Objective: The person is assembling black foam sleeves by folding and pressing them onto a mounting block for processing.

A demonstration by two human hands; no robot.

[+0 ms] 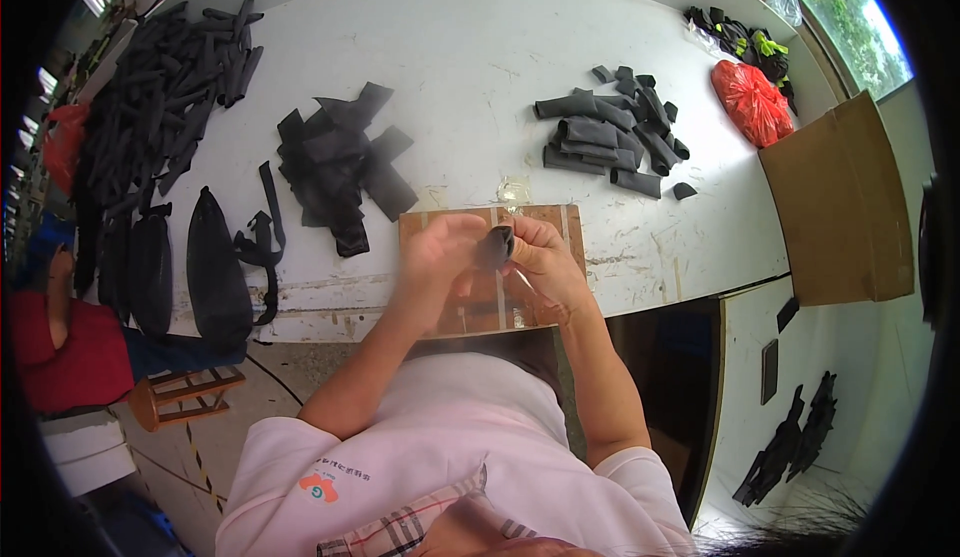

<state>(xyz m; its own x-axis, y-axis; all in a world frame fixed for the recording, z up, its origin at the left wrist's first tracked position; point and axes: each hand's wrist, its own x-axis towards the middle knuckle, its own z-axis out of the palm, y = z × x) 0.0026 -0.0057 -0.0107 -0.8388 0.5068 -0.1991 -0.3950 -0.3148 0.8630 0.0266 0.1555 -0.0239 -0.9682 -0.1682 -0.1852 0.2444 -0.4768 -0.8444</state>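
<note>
Both hands meet over a brown wooden board (545, 222) at the near edge of a white table (470, 67). Between them is a small black rolled piece (494, 247) of fabric or foam. My right hand (540, 257) grips its right end with the fingers closed. My left hand (438, 249) is blurred and closes around its left side. A heap of flat black strips (340, 162) lies to the left of the board. To the right, further back, lies a group of rolled black pieces (610, 142).
A large heap of black tubes (170, 82) fills the table's far left. Black pouches (215, 272) and a strap hang over the left front edge. A red bag (752, 102), a cardboard sheet (840, 207) and a wooden stool (185, 395) stand around.
</note>
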